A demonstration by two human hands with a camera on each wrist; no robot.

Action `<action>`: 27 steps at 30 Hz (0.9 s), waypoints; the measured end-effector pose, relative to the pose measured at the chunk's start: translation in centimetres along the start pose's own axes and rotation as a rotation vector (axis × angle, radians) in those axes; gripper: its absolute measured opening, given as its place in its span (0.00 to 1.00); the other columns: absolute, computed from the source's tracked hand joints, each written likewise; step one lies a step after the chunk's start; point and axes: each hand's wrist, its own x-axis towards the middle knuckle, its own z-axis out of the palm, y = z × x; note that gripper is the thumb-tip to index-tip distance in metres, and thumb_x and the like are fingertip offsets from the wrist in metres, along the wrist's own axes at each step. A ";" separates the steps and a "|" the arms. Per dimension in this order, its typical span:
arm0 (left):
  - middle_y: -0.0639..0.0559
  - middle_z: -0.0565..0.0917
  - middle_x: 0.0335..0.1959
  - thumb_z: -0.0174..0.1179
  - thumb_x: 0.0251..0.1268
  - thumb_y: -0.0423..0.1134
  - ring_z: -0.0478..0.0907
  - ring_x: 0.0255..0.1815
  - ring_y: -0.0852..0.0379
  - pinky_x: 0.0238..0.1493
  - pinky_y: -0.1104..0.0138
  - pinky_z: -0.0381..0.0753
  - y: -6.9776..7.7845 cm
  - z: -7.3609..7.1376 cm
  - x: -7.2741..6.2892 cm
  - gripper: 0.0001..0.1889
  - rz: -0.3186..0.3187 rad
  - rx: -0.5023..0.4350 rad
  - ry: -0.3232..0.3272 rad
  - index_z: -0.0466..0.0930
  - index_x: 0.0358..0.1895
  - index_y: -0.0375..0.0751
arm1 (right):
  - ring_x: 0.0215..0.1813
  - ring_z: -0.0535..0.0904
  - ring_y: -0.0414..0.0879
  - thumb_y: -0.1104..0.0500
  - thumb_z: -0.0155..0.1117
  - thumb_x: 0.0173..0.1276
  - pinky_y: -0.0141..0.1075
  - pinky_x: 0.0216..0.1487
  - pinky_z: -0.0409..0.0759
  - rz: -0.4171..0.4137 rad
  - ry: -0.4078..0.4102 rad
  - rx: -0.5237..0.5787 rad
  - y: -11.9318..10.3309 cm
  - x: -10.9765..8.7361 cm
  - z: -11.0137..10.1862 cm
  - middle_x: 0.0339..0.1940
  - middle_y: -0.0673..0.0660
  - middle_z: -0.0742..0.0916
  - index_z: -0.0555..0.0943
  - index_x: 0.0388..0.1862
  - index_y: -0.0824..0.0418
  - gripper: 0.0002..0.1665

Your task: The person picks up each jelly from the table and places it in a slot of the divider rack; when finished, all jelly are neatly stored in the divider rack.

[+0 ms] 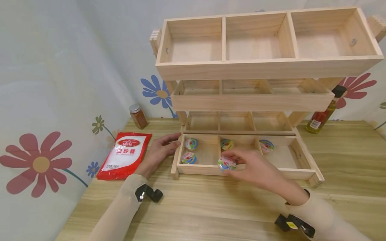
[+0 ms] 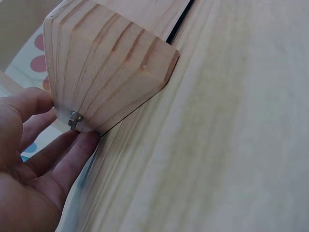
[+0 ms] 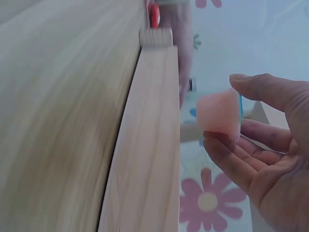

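Note:
My right hand (image 1: 256,167) pinches a jelly cup (image 1: 227,163) between thumb and fingers, over the front edge of the bottom tray's middle compartment. In the right wrist view this jelly cup (image 3: 218,113) shows a pale pink body, tipped on its side. Two jelly cups with printed lids, one at the back (image 1: 191,144) and one in front (image 1: 189,158), lie in the left compartment. The middle compartment has one jelly cup (image 1: 227,144), the right another (image 1: 266,146). Fairly straight fingers of my left hand (image 1: 158,150) touch the left side of the wooden rack (image 2: 111,63), near a bolt.
Above the bottom tray (image 1: 199,170) rise more three-compartment tiers of the rack, the top one (image 1: 265,68) jutting forward. A red-and-white sugar bag (image 1: 126,155) lies left of my left hand. Behind it stands a spice jar (image 1: 138,117); an oil bottle (image 1: 322,113) is at back right.

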 end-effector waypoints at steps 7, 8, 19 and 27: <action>0.43 0.77 0.72 0.65 0.78 0.41 0.78 0.68 0.44 0.62 0.58 0.85 0.0 0.1 0.0 0.26 -0.004 -0.010 0.000 0.78 0.74 0.43 | 0.55 0.86 0.52 0.54 0.79 0.70 0.46 0.58 0.87 0.067 0.048 -0.057 1.3 -1.7 -2.7 0.57 0.55 0.89 0.84 0.63 0.63 0.27; 0.43 0.77 0.72 0.65 0.77 0.42 0.78 0.68 0.44 0.62 0.58 0.85 0.0 0.1 0.1 0.26 -0.006 -0.007 0.001 0.78 0.74 0.43 | 0.55 0.86 0.52 0.54 0.79 0.69 0.46 0.58 0.87 0.078 0.057 -0.063 1.6 -1.9 -3.0 0.56 0.55 0.88 0.84 0.62 0.63 0.26; 0.44 0.77 0.72 0.65 0.78 0.42 0.79 0.68 0.45 0.62 0.58 0.85 0.0 0.0 0.0 0.25 -0.015 0.000 0.004 0.78 0.74 0.44 | 0.53 0.88 0.55 0.57 0.81 0.67 0.41 0.54 0.88 0.138 0.143 -0.087 3.3 -3.2 -5.4 0.54 0.58 0.90 0.84 0.62 0.65 0.27; 0.43 0.77 0.72 0.65 0.78 0.41 0.78 0.68 0.44 0.61 0.58 0.85 0.0 0.0 0.0 0.25 -0.008 0.005 0.007 0.77 0.75 0.43 | 0.56 0.87 0.58 0.58 0.78 0.69 0.30 0.55 0.85 0.190 0.138 -0.084 4.2 -3.7 -6.4 0.57 0.61 0.89 0.82 0.65 0.68 0.28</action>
